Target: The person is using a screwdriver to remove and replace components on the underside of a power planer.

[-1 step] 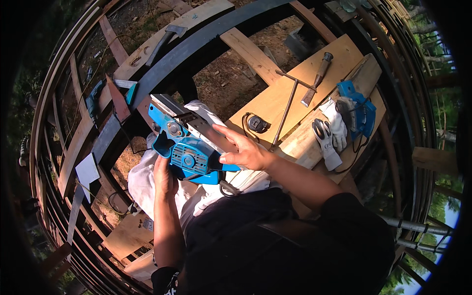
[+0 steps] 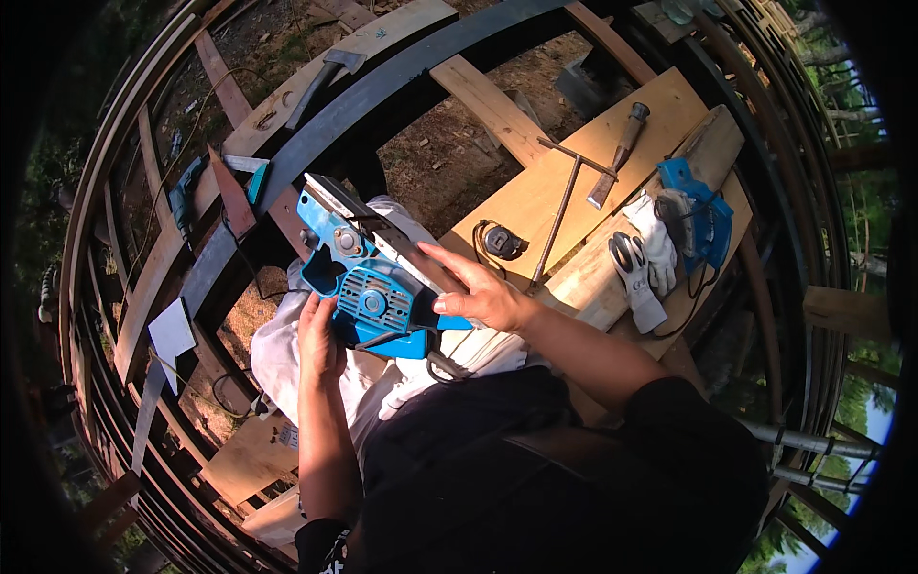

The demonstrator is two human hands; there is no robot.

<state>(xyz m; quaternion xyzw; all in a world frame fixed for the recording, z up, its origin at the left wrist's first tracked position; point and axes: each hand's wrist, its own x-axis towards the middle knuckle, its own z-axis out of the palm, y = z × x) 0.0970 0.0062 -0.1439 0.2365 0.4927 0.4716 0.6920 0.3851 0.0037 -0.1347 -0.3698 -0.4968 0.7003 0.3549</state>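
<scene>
A blue electric hand planer [image 2: 375,304] is tilted on its side above my lap, its metal sole turned up and to the right. My left hand [image 2: 320,340] grips the body from the left, fingers closed below the dark chip outlet. Across the rear of the sole lies my right hand [image 2: 486,298], its index finger along the plate and its thumb nearer the blue housing; its other fingers are largely hidden. The planer's front end points away to the upper left. A dark cord loops by its rear, close to my white trousers [image 2: 287,335].
Boards to the right carry a tape measure [image 2: 500,241], a T-handled rod [image 2: 562,215], a chisel [image 2: 622,158], white gloves [image 2: 643,273] and another blue power tool [image 2: 706,225]. A hatchet [image 2: 323,86] and a drill [image 2: 182,196] lie on left beams. Gaps between beams expose ground below.
The planer has turned slightly, its front end shifting up and to the right. My left fingers show a little more on its side. Both hands stay on it.
</scene>
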